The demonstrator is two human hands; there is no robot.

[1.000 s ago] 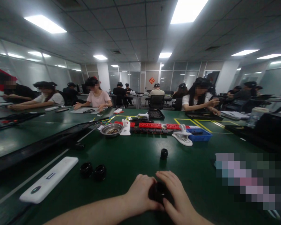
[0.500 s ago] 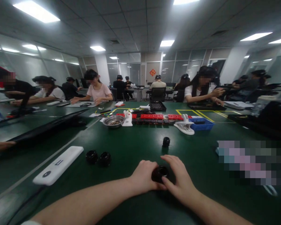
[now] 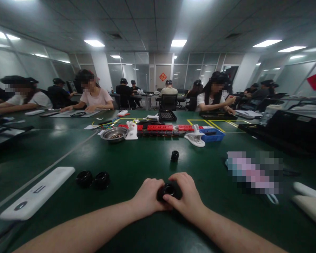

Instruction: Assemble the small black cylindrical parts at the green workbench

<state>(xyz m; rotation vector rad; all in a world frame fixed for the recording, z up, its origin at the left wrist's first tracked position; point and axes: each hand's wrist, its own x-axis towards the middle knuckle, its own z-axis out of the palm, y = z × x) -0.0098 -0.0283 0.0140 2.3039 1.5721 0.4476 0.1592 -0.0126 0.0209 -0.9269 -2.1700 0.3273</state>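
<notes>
Between both hands is a glossy black round part [image 3: 169, 189] with a hole in its top, close over the green table. My left hand [image 3: 149, 195] grips it from the left, its fingers partly hidden behind it. From the right my right hand [image 3: 187, 193] curls around the same part, thumb on its near side and fingers over the far side. A smaller ribbed black round part [image 3: 175, 156] stands just beyond my hands. Two more black round parts, one [image 3: 84, 179] and another [image 3: 101, 180], sit side by side to the left.
A white power strip [image 3: 38, 193] with a cable lies at left. Farther back are a metal bowl [image 3: 114, 134] of small pieces, white clamps [image 3: 195, 136], red strips [image 3: 160, 127] and a blue tray [image 3: 213, 135]. Several people sit around the tables.
The view has turned to the right, so everything appears shifted left. My right hand's fingers have come in closer around the black part; my left hand keeps its grip.
</notes>
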